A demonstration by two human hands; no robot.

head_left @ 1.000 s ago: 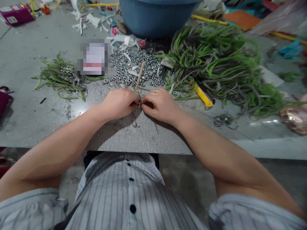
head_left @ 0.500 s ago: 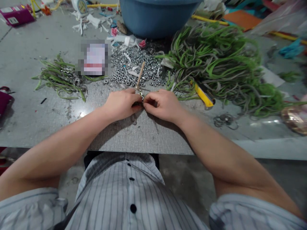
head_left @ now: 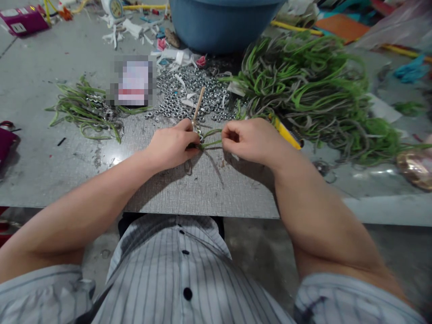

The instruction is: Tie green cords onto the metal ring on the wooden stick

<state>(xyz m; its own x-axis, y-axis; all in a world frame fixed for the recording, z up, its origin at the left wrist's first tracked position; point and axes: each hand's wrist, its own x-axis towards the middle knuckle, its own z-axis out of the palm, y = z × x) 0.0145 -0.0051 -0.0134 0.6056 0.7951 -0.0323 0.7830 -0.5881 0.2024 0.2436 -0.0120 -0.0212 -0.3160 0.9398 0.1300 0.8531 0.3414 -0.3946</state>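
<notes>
A green and grey cord [head_left: 212, 145] stretches between my two hands, just above the table. My left hand [head_left: 173, 144] is closed on its left end, fingertips pressed together; what else lies under them is hidden. Small shiny metal rings [head_left: 200, 134] sit at those fingertips, by the lower end of a thin wooden stick [head_left: 199, 105]. To the right, my right hand [head_left: 248, 140] pinches the other end of the cord between thumb and forefinger. Beyond both hands spreads a heap of loose metal rings [head_left: 173, 100].
A big tangle of green and grey cords [head_left: 303, 85] lies at right, with a yellow-handled cutter [head_left: 286, 132] at its edge. A smaller cord bundle [head_left: 86, 110] lies left, beside a blurred-out rectangular object [head_left: 133, 83]. A blue basin [head_left: 226, 27] stands behind the rings.
My right hand has moved right, away from my left hand, drawing out the cord that now shows between them. My left hand stays almost where it was.
</notes>
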